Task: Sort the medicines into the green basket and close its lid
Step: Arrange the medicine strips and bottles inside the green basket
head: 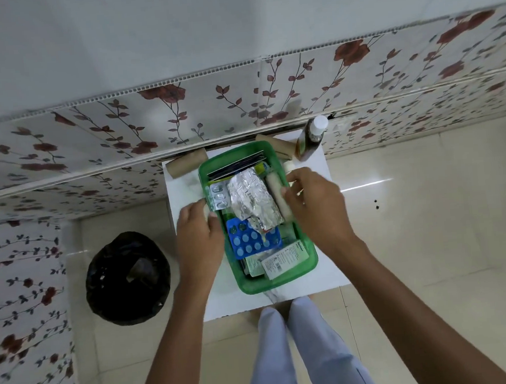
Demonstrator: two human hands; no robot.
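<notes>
- Nearest are two legs in pale trousers (pixel 303 348), standing at the small white table (pixel 185 194).
- One green basket (pixel 278 283) sits on that table, uncovered and full; I see no lid.
- Two hands work at it. The left hand (pixel 199 235) rests on the basket's left rim, fingers curled; whether it grips anything I cannot tell.
- The right hand (pixel 315 208) reaches over the right rim, fingers bent around one white tube (pixel 278 197).
- Inside lie one blue blister pack (pixel 249 242), one crumpled foil strip (pixel 253 197), one small silver blister (pixel 219 196) and some printed sachets (pixel 284 260).
- One black-lined bin (pixel 128 277) stands on the floor, left.
- Farther back: two cardboard tubes (pixel 186 163) and one brown bottle (pixel 309 140) by the flowered wall.
</notes>
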